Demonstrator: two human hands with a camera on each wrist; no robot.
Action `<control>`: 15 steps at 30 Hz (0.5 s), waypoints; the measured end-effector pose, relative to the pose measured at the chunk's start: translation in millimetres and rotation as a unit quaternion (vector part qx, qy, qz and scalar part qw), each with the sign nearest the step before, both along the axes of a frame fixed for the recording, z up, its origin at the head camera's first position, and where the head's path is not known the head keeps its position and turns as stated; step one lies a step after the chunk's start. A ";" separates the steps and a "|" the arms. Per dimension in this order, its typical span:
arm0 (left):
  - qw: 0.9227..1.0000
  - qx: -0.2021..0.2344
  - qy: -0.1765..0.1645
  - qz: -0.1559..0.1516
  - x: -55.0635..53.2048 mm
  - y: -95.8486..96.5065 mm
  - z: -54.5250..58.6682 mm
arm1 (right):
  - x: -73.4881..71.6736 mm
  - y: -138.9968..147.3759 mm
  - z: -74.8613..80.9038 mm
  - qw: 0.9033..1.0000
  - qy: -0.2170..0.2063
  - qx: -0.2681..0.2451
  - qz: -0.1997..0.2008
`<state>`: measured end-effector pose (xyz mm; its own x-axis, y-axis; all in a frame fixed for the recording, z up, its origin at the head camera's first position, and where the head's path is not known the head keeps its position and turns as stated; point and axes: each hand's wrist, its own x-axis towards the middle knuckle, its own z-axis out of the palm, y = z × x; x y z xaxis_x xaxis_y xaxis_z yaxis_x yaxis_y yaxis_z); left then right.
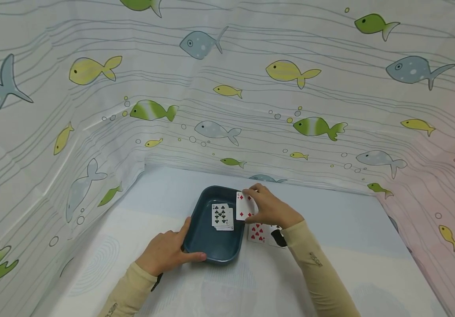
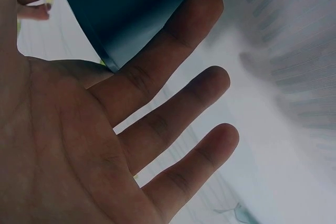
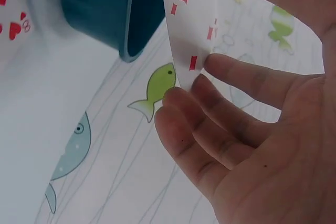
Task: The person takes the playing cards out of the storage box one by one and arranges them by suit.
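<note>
My right hand (image 1: pixel 269 207) pinches a four of diamonds playing card (image 1: pixel 241 206) by its edges, face up at the right rim of a dark blue tray (image 1: pixel 199 242). In the right wrist view the thumb and fingertips meet the card's edges, and the card tilts beside the tray wall. My left hand (image 1: pixel 168 251) rests against the tray's near left side, thumb along the near corner. The left wrist view shows its fingers (image 2: pixel 173 114) straight and spread beside the tray. Inside the tray lies a small pile of cards (image 1: pixel 220 215) with a nine of clubs on top.
Right of the tray an eight of hearts (image 1: pixel 257 234) lies face up on the pale table cloth (image 1: pixel 132 220). Another card (image 1: pixel 276 226) beside it is partly hidden under my right wrist. A fish-printed sheet (image 1: pixel 247 101) rises behind and at both sides.
</note>
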<state>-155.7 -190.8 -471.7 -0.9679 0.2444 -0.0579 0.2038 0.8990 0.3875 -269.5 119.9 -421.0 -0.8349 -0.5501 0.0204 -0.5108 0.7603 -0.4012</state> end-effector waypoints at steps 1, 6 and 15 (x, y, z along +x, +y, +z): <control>1.000 0.000 0.000 0.000 -0.1 0.1 0.2 | 0.7 2.9 0.2 1.000 0.000 0.000 -0.004; 1.000 -0.002 0.005 -0.001 -1.3 -0.3 -0.1 | 2.5 18.8 -1.5 1.000 0.004 -0.002 -0.018; 1.000 -0.003 0.004 -0.002 0.6 -0.5 1.4 | 9.4 46.3 -16.2 1.000 -0.004 0.007 -0.020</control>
<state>-155.2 -191.3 -470.3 -0.9674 0.2480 -0.0511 0.2106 0.9003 0.3809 -260.2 166.1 -437.2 -0.8567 -0.5158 0.0055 -0.4758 0.7860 -0.3948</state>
